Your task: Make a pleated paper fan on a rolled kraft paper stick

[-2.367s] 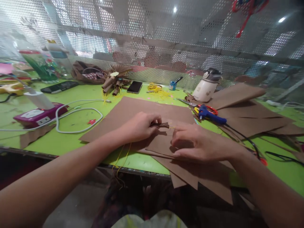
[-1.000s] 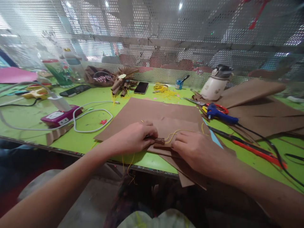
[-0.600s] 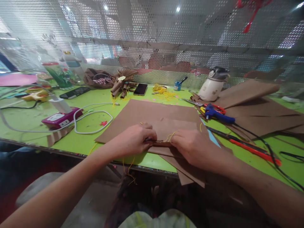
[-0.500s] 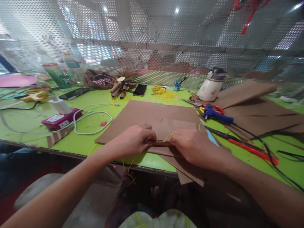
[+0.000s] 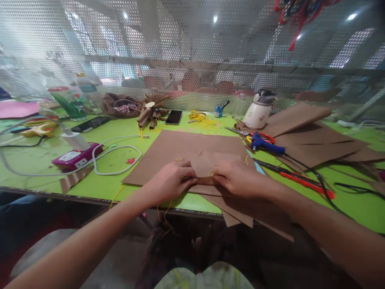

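Note:
Between my two hands runs a narrow folded strip of brown paper (image 5: 205, 181), low over the front of a large brown paper sheet (image 5: 177, 146). My left hand (image 5: 171, 178) pinches the strip's left end, fingers curled. At the right end my right hand (image 5: 237, 176) is closed on it, thumb and fingertips together. A bit of yellow string (image 5: 211, 173) shows by the right fingertips. More yellow thread (image 5: 166, 220) hangs over the table edge below my left hand. Under my right forearm, further brown paper pieces (image 5: 237, 210) stick out past the edge.
Right of the sheet lie a blue glue gun (image 5: 266, 143), scissors (image 5: 236, 131), a red-handled tool (image 5: 306, 182) and stacked brown paper (image 5: 313, 136). Behind stand a white flask (image 5: 257, 114), a phone (image 5: 174, 117) and yellow string (image 5: 200, 117). A purple power strip (image 5: 76, 157) with a white cable is left.
The strip now looks flatter, its dark open edge no longer showing between my hands. My right hand has shifted slightly left, and the whole view has moved a little.

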### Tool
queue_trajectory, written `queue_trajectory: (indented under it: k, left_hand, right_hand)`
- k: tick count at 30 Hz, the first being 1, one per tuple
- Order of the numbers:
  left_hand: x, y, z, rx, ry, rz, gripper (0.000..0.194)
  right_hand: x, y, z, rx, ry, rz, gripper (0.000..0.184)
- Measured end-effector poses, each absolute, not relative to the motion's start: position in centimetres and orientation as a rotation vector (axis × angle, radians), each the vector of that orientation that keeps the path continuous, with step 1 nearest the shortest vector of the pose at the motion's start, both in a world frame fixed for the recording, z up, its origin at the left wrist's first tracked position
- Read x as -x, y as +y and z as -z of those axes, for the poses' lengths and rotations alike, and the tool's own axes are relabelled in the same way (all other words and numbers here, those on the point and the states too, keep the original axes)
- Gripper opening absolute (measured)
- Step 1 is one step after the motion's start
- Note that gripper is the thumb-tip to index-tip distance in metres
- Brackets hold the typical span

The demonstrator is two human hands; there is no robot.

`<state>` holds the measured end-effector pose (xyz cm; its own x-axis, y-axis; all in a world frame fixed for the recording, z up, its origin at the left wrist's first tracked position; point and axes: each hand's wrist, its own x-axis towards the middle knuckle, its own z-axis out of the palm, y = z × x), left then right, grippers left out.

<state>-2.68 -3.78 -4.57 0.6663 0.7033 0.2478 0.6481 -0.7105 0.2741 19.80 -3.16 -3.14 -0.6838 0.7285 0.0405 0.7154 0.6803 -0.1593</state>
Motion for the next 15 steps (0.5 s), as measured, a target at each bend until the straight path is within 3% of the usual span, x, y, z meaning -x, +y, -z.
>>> queue_trajectory:
  k: [9, 15]
  left_hand:
    - [2.7, -2.7, 4.1, -2.692, 1.026, -0.455, 0.021]
    - [2.9, -3.0, 4.5, -2.676, 1.008, -0.495, 0.021]
  right_hand:
    - [-21.9, -2.7, 3.2, 1.213, -2.664, -0.611, 0.021]
    - [-25.7, -4.0, 2.1, 1.082, -2.664, -0.702, 0.019]
